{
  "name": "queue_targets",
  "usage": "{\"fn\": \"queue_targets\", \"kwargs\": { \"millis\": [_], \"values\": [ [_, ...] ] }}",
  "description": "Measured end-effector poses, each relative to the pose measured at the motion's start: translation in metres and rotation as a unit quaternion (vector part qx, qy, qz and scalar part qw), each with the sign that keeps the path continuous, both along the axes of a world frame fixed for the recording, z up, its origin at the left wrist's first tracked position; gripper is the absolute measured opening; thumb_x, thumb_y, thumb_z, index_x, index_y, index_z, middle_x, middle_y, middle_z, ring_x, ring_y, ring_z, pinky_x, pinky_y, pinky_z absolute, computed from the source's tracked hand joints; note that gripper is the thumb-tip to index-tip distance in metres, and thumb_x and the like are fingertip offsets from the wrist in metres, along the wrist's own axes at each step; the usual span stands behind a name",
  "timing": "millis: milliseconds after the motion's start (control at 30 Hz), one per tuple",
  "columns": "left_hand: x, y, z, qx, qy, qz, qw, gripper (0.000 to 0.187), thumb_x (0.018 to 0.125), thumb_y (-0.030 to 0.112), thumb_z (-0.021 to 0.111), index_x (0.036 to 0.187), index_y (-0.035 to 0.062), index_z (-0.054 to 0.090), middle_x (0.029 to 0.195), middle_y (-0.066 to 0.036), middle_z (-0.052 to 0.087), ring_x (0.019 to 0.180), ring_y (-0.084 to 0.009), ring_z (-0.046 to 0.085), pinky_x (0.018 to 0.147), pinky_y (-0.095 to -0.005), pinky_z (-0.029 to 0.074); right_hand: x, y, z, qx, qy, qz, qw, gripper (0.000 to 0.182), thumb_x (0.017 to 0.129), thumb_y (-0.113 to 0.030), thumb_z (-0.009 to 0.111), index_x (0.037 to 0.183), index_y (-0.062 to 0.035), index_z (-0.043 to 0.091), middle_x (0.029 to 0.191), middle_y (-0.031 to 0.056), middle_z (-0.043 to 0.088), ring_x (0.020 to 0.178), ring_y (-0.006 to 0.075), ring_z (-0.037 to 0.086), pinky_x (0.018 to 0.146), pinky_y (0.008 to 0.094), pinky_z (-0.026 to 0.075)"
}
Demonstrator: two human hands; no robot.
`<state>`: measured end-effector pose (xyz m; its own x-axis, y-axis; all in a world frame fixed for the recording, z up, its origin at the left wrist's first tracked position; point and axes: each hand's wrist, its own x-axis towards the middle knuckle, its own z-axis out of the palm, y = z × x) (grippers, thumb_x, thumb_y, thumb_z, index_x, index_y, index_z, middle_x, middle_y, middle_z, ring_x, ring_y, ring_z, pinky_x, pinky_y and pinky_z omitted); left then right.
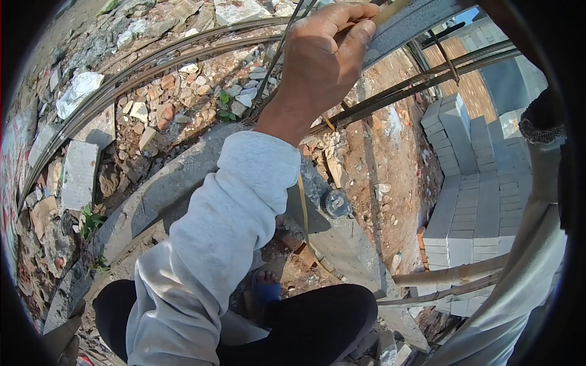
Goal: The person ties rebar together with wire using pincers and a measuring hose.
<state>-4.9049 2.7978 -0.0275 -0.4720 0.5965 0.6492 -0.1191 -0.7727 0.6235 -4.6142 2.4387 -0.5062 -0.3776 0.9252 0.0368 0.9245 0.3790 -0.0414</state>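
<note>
My left hand [326, 55], in a pale grey sleeve, reaches up to the top centre with thumb and fingers closed in a pinch. Between them is a thin yellowish strip [390, 11], lying along a grey flat bar [412, 30]; its far end is cut off. Dark and mostly out of sight at the upper right is my right hand [519, 27], above its sleeve cuff, fingers hidden. A narrow yellow band [305, 222] hangs below my left wrist and curves down past a concrete beam [348, 244]. On that beam rests a small round dark-grey object [336, 203].
Long dark steel rods [403, 91] cross behind my hand, and more bend round the left side. Broken bricks and stones [165, 110] cover the ground. Grey blocks [470, 207] are stacked at the right, near a bamboo pole [452, 272]. My knee [323, 317] is bent below.
</note>
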Motion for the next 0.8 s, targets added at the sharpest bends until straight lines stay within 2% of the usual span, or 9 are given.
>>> {"fn": "queue_targets", "kwargs": {
  "millis": [67,167,267,367,467,567,667,800],
  "values": [
    [0.001,-0.003,0.002,-0.031,-0.004,0.006,0.999,0.017,0.099,0.005,0.060,0.110,-0.0047,0.069,0.090,-0.013,0.071,0.077,-0.0236,0.064,0.073,-0.0364,0.052,0.001,-0.001,-0.001,-0.002,-0.001,0.000,1.000,0.020,0.090,-0.022,0.062,0.100,-0.0057,0.056,0.089,0.0143,0.061,0.086,0.0351,0.064,0.072,0.0466,0.051],
    [0.001,0.006,-0.002,0.007,0.032,0.089,0.995,0.016,0.100,0.006,0.060,0.109,-0.0047,0.068,0.086,-0.012,0.069,0.076,-0.0233,0.062,0.073,-0.0362,0.051,0.000,-0.004,-0.001,-0.004,-0.003,0.002,1.000,0.019,0.090,-0.021,0.062,0.100,-0.0056,0.056,0.089,0.0142,0.061,0.086,0.0349,0.064,0.072,0.0463,0.051],
    [0.002,0.011,-0.005,0.022,0.036,0.099,0.994,0.017,0.100,0.006,0.060,0.110,-0.0053,0.067,0.087,-0.012,0.067,0.078,-0.0230,0.061,0.075,-0.0354,0.051,0.001,-0.003,0.000,-0.004,-0.006,0.002,1.000,0.019,0.090,-0.021,0.062,0.100,-0.0055,0.056,0.089,0.0141,0.061,0.086,0.0347,0.064,0.072,0.0461,0.051],
    [0.004,0.018,-0.008,0.020,-0.003,0.051,0.999,0.018,0.100,0.006,0.060,0.112,-0.0054,0.066,0.095,-0.014,0.068,0.084,-0.0229,0.062,0.079,-0.0346,0.050,0.000,-0.004,0.002,-0.006,-0.006,0.003,1.000,0.019,0.091,-0.021,0.062,0.100,-0.0054,0.056,0.089,0.0140,0.061,0.086,0.0344,0.064,0.072,0.0459,0.051],
    [0.011,0.021,-0.008,0.047,-0.119,-0.067,0.990,0.019,0.100,0.005,0.059,0.115,-0.0051,0.065,0.102,-0.016,0.069,0.090,-0.0232,0.062,0.082,-0.0348,0.050,-0.002,-0.002,0.004,-0.007,-0.006,0.002,1.000,0.019,0.091,-0.021,0.062,0.100,-0.0053,0.056,0.089,0.0139,0.061,0.086,0.0342,0.064,0.073,0.0457,0.051],
    [0.007,0.018,-0.010,0.006,-0.012,0.037,0.999,0.019,0.100,0.005,0.059,0.115,-0.0043,0.066,0.104,-0.016,0.070,0.092,-0.0243,0.063,0.084,-0.0351,0.050,-0.002,-0.001,0.006,-0.007,-0.006,0.002,1.000,0.019,0.091,-0.021,0.062,0.100,-0.0052,0.057,0.089,0.0138,0.061,0.086,0.0340,0.064,0.073,0.0455,0.051],
    [0.012,0.019,-0.009,0.008,-0.043,0.042,0.998,0.021,0.100,0.006,0.059,0.116,-0.0047,0.066,0.104,-0.016,0.070,0.093,-0.0257,0.065,0.085,-0.0351,0.051,-0.002,0.005,0.011,-0.003,-0.002,0.007,1.000,0.019,0.091,-0.020,0.062,0.100,-0.0051,0.057,0.089,0.0137,0.061,0.086,0.0337,0.063,0.073,0.0452,0.051],
    [0.009,0.013,-0.009,-0.028,0.013,0.071,0.997,0.021,0.099,0.005,0.059,0.117,-0.0039,0.066,0.106,-0.017,0.070,0.096,-0.0264,0.065,0.088,-0.0364,0.051,-0.009,0.013,0.022,0.004,-0.011,0.019,1.000,0.018,0.091,-0.020,0.062,0.100,-0.0050,0.057,0.089,0.0136,0.061,0.086,0.0334,0.063,0.073,0.0449,0.051]
  ]
}}
